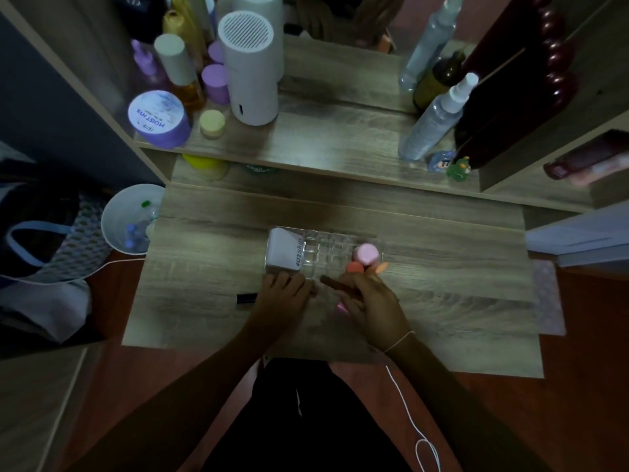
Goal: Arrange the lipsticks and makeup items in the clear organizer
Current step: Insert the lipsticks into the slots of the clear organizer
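On the grey wood-grain table (pixel 442 301) sits 1 clear plastic compartmented organizer (pixel 326 255), holding at its left end 1 pale lilac box printed "4U2skin" (pixel 284 252) and at its right end 1 pink round-capped bottle (pixel 366 254) and 1 orange-capped item (pixel 355 267). The left hand (pixel 282 294) rests against the organizer's near-left corner, its grip curled, on what I cannot tell; the right hand (pixel 371 301) has its grip clenched on 1 dark brown slim lipstick tube (pixel 335 284) just in front of the organizer. 1 black slim tube (pixel 246 297) lies on the table left of the left hand, and a purple round jar on the upper shelf reads "MOIST HYA" (pixel 158 118).
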